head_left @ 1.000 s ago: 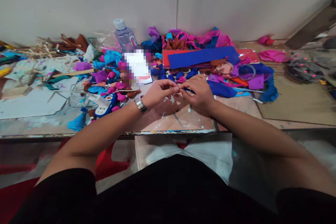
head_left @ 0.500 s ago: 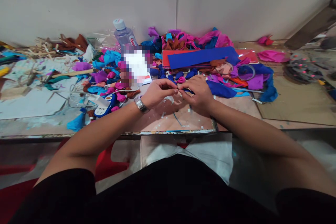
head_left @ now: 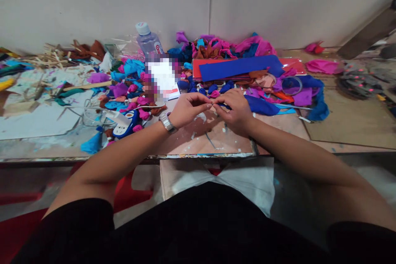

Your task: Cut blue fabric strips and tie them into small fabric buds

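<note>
My left hand, with a metal watch at its wrist, pinches thumb and fingers together above the table's front part. Facing it, my right hand is closed too, its fingertips meeting those of the left. Whatever sits between the fingertips is tiny and dark, and I cannot make it out. Just beyond the fingers lies a row of small dark-blue cloth bundles. A length of blue cloth lies beside my right hand, partly hidden by it.
A bottle stands behind a blurred phone-like screen. Left of my hands are a blue-and-white power strip, coloured scraps and wooden sticks. A blue strip lies on red sheets, with tape rolls to the right.
Both hands stay pinched together at nearly the same spot, with only slight finger movement. The whole view has shifted slightly.
</note>
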A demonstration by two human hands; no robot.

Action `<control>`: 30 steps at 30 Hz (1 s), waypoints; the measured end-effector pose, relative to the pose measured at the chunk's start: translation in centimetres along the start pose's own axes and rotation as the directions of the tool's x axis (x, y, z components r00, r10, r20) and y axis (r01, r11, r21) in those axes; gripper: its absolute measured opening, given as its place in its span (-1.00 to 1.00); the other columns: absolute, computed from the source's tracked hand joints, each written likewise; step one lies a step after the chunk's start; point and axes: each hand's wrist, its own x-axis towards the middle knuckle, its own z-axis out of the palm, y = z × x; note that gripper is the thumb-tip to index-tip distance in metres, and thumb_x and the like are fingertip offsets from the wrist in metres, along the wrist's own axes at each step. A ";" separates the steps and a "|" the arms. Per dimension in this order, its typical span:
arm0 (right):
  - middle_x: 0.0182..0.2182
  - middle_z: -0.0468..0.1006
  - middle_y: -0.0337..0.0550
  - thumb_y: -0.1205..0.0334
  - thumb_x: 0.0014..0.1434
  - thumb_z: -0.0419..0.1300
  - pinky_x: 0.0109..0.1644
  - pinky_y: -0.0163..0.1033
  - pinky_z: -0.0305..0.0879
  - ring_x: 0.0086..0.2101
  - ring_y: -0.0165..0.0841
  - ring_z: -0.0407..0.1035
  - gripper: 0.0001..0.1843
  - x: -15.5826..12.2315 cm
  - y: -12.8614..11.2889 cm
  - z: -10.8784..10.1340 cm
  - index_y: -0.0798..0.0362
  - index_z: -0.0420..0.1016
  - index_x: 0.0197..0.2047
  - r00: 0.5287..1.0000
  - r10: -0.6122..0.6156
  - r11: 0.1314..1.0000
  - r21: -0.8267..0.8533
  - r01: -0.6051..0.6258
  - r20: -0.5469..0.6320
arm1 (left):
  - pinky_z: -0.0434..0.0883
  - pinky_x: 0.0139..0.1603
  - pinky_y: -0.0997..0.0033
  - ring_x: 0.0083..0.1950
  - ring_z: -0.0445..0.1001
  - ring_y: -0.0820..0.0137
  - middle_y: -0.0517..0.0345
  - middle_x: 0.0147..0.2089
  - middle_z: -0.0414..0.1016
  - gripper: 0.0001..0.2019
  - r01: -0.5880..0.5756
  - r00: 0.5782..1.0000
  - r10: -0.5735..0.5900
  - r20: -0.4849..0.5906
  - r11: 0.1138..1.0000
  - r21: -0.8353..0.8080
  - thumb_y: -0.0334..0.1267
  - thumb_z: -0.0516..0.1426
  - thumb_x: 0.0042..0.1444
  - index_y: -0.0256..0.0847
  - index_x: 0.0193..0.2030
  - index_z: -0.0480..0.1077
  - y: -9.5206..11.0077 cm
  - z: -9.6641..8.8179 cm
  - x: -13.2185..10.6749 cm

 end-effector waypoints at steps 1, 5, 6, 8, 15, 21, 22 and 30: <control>-0.23 0.73 -0.19 0.08 0.47 0.27 0.11 0.05 0.27 -0.17 -0.17 0.55 -0.84 0.0 0.0 0.0 -0.08 0.60 -0.15 1.000 0.001 1.000 0.009 -0.001 -0.007 | 0.57 -0.20 0.36 -0.27 0.62 0.38 0.02 -0.24 0.74 -0.71 -0.024 1.000 0.024 -0.005 0.999 0.024 -0.06 0.48 0.09 -0.24 -0.20 0.70 -0.1 0.0 0.0; -0.26 0.72 -0.20 0.12 0.44 0.30 0.08 0.02 0.29 -0.19 -0.18 0.55 -0.87 -0.1 0.0 0.1 -0.07 0.59 -0.17 1.000 0.015 0.999 0.046 -0.014 -0.008 | 0.55 -0.23 0.37 -0.29 0.62 0.39 0.03 -0.26 0.73 -0.77 -0.100 0.995 0.100 0.004 0.988 0.116 -0.11 0.44 0.16 -0.24 -0.21 0.69 -0.4 -0.1 -0.2; -0.26 0.72 -0.20 0.13 0.44 0.30 0.07 0.01 0.29 -0.18 -0.18 0.55 -0.88 -0.1 0.0 0.1 -0.07 0.60 -0.17 1.000 0.025 0.998 0.055 -0.025 -0.002 | 0.55 -0.23 0.37 -0.30 0.62 0.39 0.03 -0.27 0.73 -0.78 -0.109 0.994 0.109 0.006 0.985 0.133 -0.11 0.43 0.16 -0.24 -0.21 0.69 -0.4 -0.1 -0.2; -0.25 0.72 -0.20 0.12 0.44 0.31 0.07 0.01 0.29 -0.17 -0.17 0.55 -0.88 -0.1 -0.1 0.1 -0.07 0.60 -0.17 0.999 0.050 0.996 0.070 -0.051 0.011 | 0.55 -0.24 0.37 -0.31 0.62 0.39 0.03 -0.27 0.73 -0.77 -0.118 0.993 0.117 0.011 0.983 0.142 -0.10 0.43 0.18 -0.24 -0.20 0.68 -0.5 -0.1 -0.3; -0.13 0.77 -0.16 0.07 0.48 0.28 0.09 0.04 0.32 -0.08 -0.14 0.61 -0.84 -0.1 0.1 0.1 -0.10 0.67 -0.04 0.999 0.021 0.995 0.102 -0.024 0.037 | 0.57 -0.24 0.44 -0.28 0.67 0.41 0.11 -0.27 0.67 -0.60 -0.139 0.989 0.142 0.049 0.989 -0.054 0.01 0.46 0.19 -0.20 -0.15 0.44 -0.7 0.4 -0.3; -0.11 0.79 -0.16 -0.04 0.49 0.25 0.08 0.07 0.34 -0.05 -0.11 0.62 -0.74 -0.1 0.4 0.1 -0.15 0.70 0.04 0.998 -0.016 0.992 0.122 0.008 0.066 | 0.57 -0.27 0.44 -0.27 0.70 0.39 0.15 -0.28 0.66 -0.51 -0.054 0.993 0.067 0.101 0.990 -0.133 0.01 0.49 0.16 -0.14 -0.10 0.32 -1.3 -0.2 0.1; -0.11 0.79 -0.15 -0.05 0.49 0.25 0.08 0.07 0.34 -0.05 -0.11 0.61 -0.74 -0.1 0.4 0.0 -0.14 0.70 0.04 0.997 -0.013 0.993 0.120 0.004 0.074 | 0.58 -0.27 0.43 -0.27 0.70 0.39 0.15 -0.28 0.67 -0.51 -0.044 0.992 0.060 0.114 0.990 -0.135 0.01 0.49 0.16 -0.14 -0.09 0.32 -1.3 -0.3 0.1; -0.13 0.76 -0.12 -0.05 0.47 0.29 0.10 0.05 0.32 -0.08 -0.12 0.59 -0.77 -0.1 0.4 -0.2 -0.10 0.65 -0.08 0.994 0.029 0.989 0.143 -0.044 0.103 | 0.56 -0.28 0.44 -0.27 0.70 0.39 0.13 -0.29 0.68 -0.51 -0.006 0.992 0.022 0.123 0.991 -0.131 0.00 0.51 0.13 -0.17 -0.12 0.34 -1.1 -0.2 0.3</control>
